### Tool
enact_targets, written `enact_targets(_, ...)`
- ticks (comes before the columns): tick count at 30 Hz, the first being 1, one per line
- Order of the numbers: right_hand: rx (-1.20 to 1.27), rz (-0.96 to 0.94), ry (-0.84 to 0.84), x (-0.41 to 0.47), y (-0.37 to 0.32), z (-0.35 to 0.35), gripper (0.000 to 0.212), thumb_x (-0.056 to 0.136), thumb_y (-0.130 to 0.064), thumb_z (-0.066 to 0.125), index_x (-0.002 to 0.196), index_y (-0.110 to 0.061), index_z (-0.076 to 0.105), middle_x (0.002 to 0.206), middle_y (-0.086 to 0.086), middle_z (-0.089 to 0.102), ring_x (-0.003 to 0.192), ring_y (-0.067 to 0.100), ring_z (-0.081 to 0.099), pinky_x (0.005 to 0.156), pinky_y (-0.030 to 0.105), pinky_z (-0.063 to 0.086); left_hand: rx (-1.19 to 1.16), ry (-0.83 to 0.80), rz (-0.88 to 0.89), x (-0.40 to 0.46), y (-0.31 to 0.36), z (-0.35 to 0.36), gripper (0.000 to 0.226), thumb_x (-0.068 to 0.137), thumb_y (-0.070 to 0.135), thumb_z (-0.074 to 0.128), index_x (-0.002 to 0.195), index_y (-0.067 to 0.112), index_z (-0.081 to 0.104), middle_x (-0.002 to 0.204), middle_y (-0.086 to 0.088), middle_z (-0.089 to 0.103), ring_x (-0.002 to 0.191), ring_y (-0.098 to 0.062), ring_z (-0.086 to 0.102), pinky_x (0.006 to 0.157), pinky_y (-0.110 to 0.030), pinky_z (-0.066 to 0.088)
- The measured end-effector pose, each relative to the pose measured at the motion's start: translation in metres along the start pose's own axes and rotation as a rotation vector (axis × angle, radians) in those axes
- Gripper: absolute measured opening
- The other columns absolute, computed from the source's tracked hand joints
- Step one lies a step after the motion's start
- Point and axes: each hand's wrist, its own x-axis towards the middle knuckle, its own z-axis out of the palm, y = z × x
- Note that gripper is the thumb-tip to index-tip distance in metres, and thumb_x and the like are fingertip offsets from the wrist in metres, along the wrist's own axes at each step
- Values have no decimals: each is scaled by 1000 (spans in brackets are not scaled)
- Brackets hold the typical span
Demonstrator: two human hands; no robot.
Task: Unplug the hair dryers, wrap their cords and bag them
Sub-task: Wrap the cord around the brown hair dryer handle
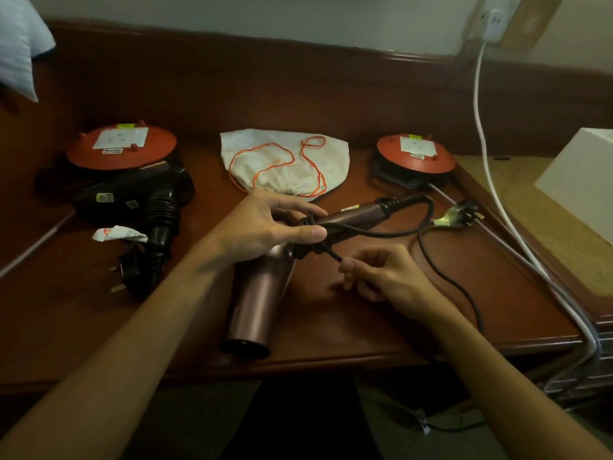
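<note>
A rose-coloured hair dryer [258, 293] lies on the wooden table [365, 320], nozzle toward me. My left hand [265, 224] grips it where handle meets body, with a few turns of its black cord [444, 273] wound there. My right hand [381, 273] pinches the cord just right of the turns. The cord loops to its unplugged plug [461, 215]. A dark hair dryer [149, 197] lies at the left, its plug [127, 270] loose on the table. A white drawstring bag [285, 161] with orange cord lies flat behind.
Two orange cable reels with sockets stand at the back, one at the left [121, 146] and one at the right [416, 156]. A white cable [481, 127] runs from a wall socket down past the table's right edge. A white box [583, 180] stands at the right.
</note>
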Motion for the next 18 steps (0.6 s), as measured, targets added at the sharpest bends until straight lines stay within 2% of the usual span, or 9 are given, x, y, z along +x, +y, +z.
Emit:
enact_targets(2,-38,-36,-44,5,-8,-4,24,92,-22,71,86,1,70,65,12,65,46,16,49,44,27,37,-31,-28,8,-3,0,0,44,73,34,86,114,19,79,92,-6,79,87,-23,78,82,-37,62)
enact_targets(4,-132,-91,-64,12,-16,-8,13,90,-20,74,94,-7,72,74,7,68,57,16,59,51,29,48,-53,-43,22,-5,1,1,41,73,29,86,113,20,79,92,-6,79,87,-23,78,78,-31,63)
enact_targets(7,-470,-56,-56,47,34,-39,41,86,-34,78,118,-10,66,112,7,71,99,16,67,89,31,56,-29,-95,41,-6,2,3,39,73,26,89,110,26,79,91,-5,79,86,-22,77,77,-25,59)
enact_targets(8,-481,49,-82,58,54,-50,47,83,-45,78,114,-11,67,113,7,70,100,15,65,94,34,54,1,-121,38,-6,3,4,40,72,29,91,111,27,79,91,-4,79,86,-21,77,78,-27,59)
enact_targets(9,-473,136,-130,68,59,-56,43,82,-49,79,100,-12,69,99,5,69,88,11,61,85,32,54,54,-143,42,-4,2,6,43,72,35,92,112,29,79,91,-2,79,87,-20,77,82,-32,59)
enact_targets(11,-510,120,-206,69,23,-49,30,88,-29,77,71,-7,65,68,1,57,63,6,46,58,22,41,239,-183,74,0,4,9,50,68,56,89,113,36,78,93,5,78,93,-13,73,90,-41,57)
enact_targets(13,-494,97,-211,63,-27,-38,24,88,-20,76,72,-3,69,62,1,57,58,7,46,52,21,37,429,-228,93,2,12,14,55,68,68,82,117,44,75,98,12,76,97,-3,65,94,-31,49)
enact_targets(15,-383,155,-306,63,-43,-42,14,89,-18,73,80,-7,71,65,3,58,58,10,47,53,22,38,609,-241,89,4,20,21,64,71,71,78,129,48,65,105,16,71,104,0,53,101,-22,27)
enact_targets(18,-265,148,-292,64,-60,-43,11,95,-13,66,92,-3,68,68,6,59,56,14,46,52,23,38,711,-255,39,7,24,30,82,68,77,75,138,47,45,106,17,64,125,-11,48,120,-36,19)
